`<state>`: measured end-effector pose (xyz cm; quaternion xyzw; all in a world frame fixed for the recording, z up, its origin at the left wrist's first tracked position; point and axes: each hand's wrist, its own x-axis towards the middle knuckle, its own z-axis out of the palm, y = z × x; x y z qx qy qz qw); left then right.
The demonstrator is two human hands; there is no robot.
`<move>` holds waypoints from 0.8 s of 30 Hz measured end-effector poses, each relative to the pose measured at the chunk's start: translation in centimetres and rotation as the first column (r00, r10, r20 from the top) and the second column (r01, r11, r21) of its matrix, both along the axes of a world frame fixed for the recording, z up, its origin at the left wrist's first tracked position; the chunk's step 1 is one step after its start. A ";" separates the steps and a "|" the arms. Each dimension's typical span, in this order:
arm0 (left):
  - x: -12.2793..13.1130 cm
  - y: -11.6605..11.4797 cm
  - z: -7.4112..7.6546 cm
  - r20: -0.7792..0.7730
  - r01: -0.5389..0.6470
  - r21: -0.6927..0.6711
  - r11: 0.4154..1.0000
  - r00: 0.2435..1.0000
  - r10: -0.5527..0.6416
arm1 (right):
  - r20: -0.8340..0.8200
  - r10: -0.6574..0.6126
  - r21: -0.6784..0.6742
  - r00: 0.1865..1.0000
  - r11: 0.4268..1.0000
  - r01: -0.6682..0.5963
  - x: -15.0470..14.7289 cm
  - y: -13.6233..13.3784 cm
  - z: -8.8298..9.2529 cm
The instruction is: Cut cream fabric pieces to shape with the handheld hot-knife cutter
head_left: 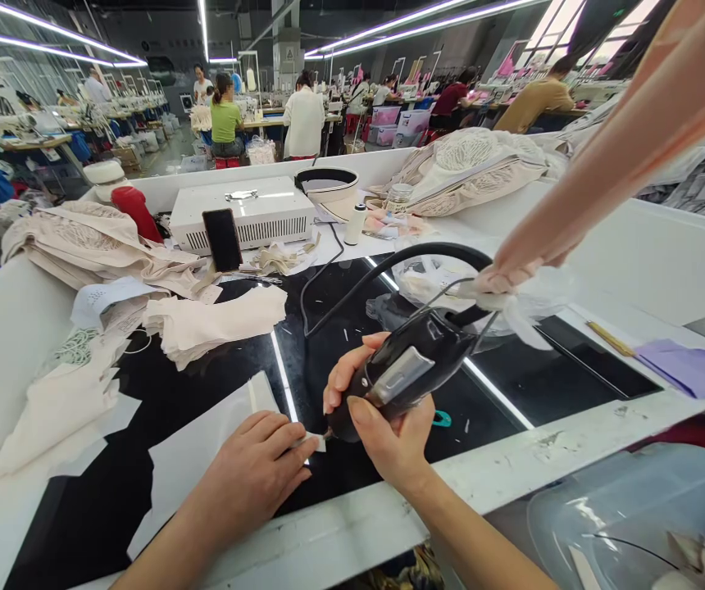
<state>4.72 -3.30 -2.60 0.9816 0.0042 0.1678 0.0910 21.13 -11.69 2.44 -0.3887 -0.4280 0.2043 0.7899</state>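
My right hand [383,410] is wrapped round a black handheld power tool [414,356] with a silver switch panel. The tool tilts down to the left, and its small tip touches or nearly touches the end of a white strip [316,443]. My left hand [263,459] holds that strip down on the black glossy tabletop [254,369], fingers close together, thumb hidden. A thick black cable [407,256] arches behind the tool. Another person's hand [506,270] reaches in from the upper right, close to the tool's cord end, with clear plastic [537,307] beside it.
Cream fabric pieces [217,324] and white paper [189,447] lie left. A phone [222,239] leans against a white metal box [242,215]. A small teal tool [442,419], purple cloth [693,367] and yellow cutter [609,338] lie right. Raised white walls edge the table.
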 end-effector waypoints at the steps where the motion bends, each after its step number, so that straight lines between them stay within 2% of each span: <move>1: 0.0 0.0 -0.1 0.003 -0.002 -0.001 1.000 1.000 0.002 | 0.000 -0.011 0.016 1.000 1.000 0.011 0.0 -0.1 0.0; 4: -0.1 0.0 -0.3 0.015 -0.008 -0.004 1.000 1.000 0.009 | 0.002 -0.027 0.046 1.000 0.999 0.027 -0.1 -0.3 -0.1; 9: -0.1 0.0 -0.4 0.010 -0.014 -0.007 1.000 1.000 0.014 | 0.040 0.001 0.022 0.999 1.000 -0.002 -0.3 -0.5 -0.2; 14: 0.0 0.4 -0.3 0.035 0.002 -0.013 1.000 0.999 -0.001 | 0.055 -0.032 0.019 0.998 0.999 0.031 -0.1 -0.5 -0.3; 19: -0.1 0.8 -0.3 0.106 0.000 0.010 1.000 0.994 -0.001 | 0.022 -0.036 0.044 0.999 0.998 0.035 0.6 -0.7 -0.3; 24: -0.1 0.7 -0.2 0.109 0.001 0.013 1.000 0.994 -0.002 | -0.013 -0.024 0.051 1.000 0.998 0.025 1.0 -0.7 -0.2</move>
